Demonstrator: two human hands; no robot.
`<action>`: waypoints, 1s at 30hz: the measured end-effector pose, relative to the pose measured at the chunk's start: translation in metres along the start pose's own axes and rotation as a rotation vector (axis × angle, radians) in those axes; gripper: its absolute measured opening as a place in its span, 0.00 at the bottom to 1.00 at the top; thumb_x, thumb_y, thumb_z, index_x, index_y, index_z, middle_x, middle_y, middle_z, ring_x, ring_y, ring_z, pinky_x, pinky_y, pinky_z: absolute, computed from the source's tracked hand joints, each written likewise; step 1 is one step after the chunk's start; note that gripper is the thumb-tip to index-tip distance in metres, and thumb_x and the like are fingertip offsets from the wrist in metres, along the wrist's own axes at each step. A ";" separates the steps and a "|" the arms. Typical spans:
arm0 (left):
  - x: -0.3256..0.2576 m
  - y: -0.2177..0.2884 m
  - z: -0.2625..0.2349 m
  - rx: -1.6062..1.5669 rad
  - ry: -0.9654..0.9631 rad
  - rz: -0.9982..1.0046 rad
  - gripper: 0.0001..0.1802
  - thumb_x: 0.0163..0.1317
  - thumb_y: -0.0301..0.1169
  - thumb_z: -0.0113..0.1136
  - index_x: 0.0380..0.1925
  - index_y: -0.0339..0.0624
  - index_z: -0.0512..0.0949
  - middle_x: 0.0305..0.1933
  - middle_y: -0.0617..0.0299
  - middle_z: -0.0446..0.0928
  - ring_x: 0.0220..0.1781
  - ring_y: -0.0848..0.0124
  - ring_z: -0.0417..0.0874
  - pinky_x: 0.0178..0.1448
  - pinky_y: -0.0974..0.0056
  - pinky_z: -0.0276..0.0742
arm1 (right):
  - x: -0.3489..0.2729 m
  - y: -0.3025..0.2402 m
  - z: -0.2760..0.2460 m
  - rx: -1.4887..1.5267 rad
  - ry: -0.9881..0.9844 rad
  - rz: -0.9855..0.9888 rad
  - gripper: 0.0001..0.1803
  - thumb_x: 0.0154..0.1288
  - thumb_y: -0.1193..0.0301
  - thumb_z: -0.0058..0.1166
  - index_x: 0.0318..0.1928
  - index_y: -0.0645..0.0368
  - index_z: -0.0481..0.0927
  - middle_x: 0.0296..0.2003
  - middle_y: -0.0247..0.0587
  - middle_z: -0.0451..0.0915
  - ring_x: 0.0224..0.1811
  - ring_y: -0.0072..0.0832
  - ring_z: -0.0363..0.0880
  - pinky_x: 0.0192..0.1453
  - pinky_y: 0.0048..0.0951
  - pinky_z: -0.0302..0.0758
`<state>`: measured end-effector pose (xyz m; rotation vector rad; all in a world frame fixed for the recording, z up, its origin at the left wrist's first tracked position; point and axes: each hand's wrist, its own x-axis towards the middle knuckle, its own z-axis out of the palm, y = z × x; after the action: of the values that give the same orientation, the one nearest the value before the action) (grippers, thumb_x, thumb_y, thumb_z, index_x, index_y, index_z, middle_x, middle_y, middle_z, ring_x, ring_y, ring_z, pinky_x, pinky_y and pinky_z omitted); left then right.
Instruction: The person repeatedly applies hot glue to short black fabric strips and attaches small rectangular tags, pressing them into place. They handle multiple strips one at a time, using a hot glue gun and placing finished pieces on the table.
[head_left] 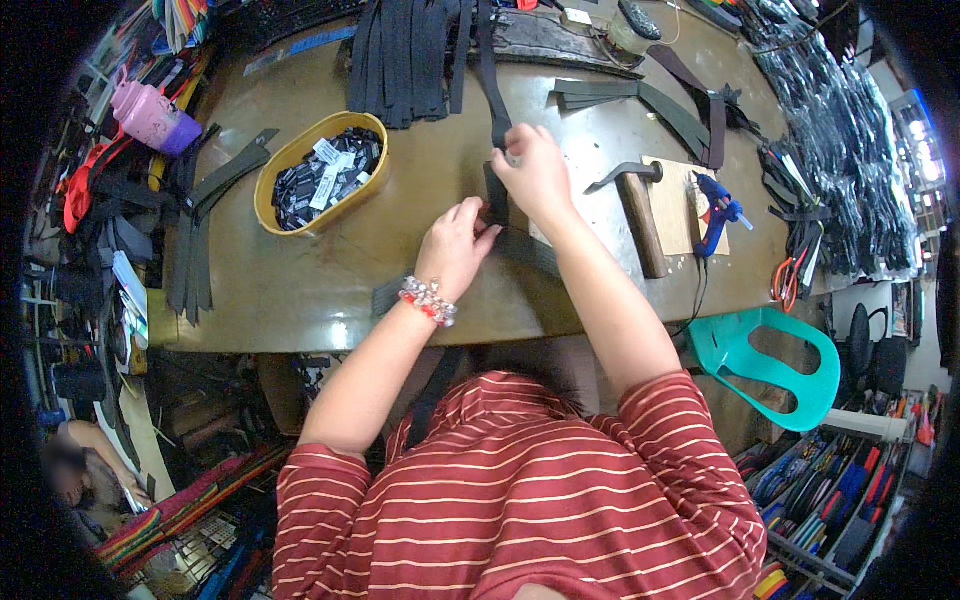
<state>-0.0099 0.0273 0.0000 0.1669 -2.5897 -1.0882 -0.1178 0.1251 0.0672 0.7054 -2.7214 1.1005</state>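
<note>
Near the middle of the table, my right hand (535, 178) pinches a long black webbing strap (491, 85) that runs up to the far edge. My left hand (458, 248), with a beaded bracelet at the wrist, is closer to me and lower left. Its fingers are closed on the strap's lower part, beside a short dark upright piece (496, 190) whose kind I cannot make out. Under and beside my hands lies another dark grey strap (528, 250). My fingers hide where the straps meet.
To the left stands a yellow basin (262, 200) of small black pieces with white labels. Black straps (410, 70) hang together at the far side. On the right lie a hammer (642, 225), a blue glue gun (712, 215) and red-handled pliers (787, 283). A teal plastic chair (815, 360) stands by the edge.
</note>
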 end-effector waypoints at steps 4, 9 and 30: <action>-0.003 0.002 0.007 0.127 0.076 0.076 0.08 0.56 0.26 0.61 0.37 0.44 0.77 0.32 0.58 0.76 0.33 0.58 0.81 0.37 0.58 0.78 | -0.049 0.015 -0.042 0.172 -0.539 -0.055 0.11 0.54 0.71 0.59 0.39 0.62 0.80 0.32 0.49 0.77 0.37 0.44 0.79 0.42 0.40 0.76; -0.002 0.004 0.007 0.197 0.072 0.144 0.10 0.56 0.23 0.56 0.37 0.49 0.77 0.34 0.60 0.75 0.35 0.58 0.81 0.38 0.57 0.78 | -0.096 0.044 0.000 -0.103 -0.058 -0.349 0.14 0.54 0.80 0.58 0.43 0.63 0.81 0.34 0.45 0.77 0.37 0.40 0.76 0.44 0.37 0.75; -0.012 0.008 -0.028 0.082 -0.485 0.247 0.10 0.50 0.22 0.58 0.33 0.45 0.80 0.45 0.55 0.70 0.53 0.56 0.71 0.58 0.56 0.70 | -0.104 0.039 0.003 -0.248 -0.210 -0.317 0.21 0.56 0.80 0.47 0.52 0.61 0.78 0.44 0.51 0.75 0.46 0.46 0.73 0.52 0.38 0.72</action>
<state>0.0109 0.0168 0.0217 -0.4418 -2.9694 -1.0295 -0.0440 0.1863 0.0116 1.2134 -2.7105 0.6395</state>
